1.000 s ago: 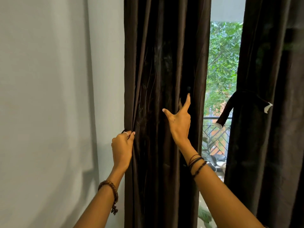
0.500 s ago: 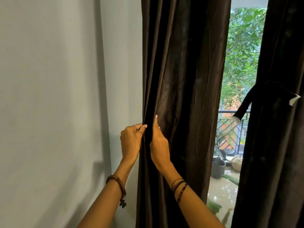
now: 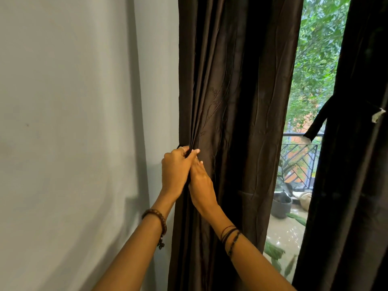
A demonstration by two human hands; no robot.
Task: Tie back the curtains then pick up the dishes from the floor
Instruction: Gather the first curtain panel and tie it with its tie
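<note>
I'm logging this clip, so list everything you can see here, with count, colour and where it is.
wall: one, pale grey, left
curtains: two, dark brown; loose one in the centre, tied one at the right edge
tie band: one, dark, round the right curtain
railing: one, black, outside the window
trees: green, outside
pot: one, dark grey, on the floor outside
bracelets: brown beads on the left wrist, dark cords on the right
left hand: grips the centre curtain's left edge
right hand: beside it, on the same folds
</note>
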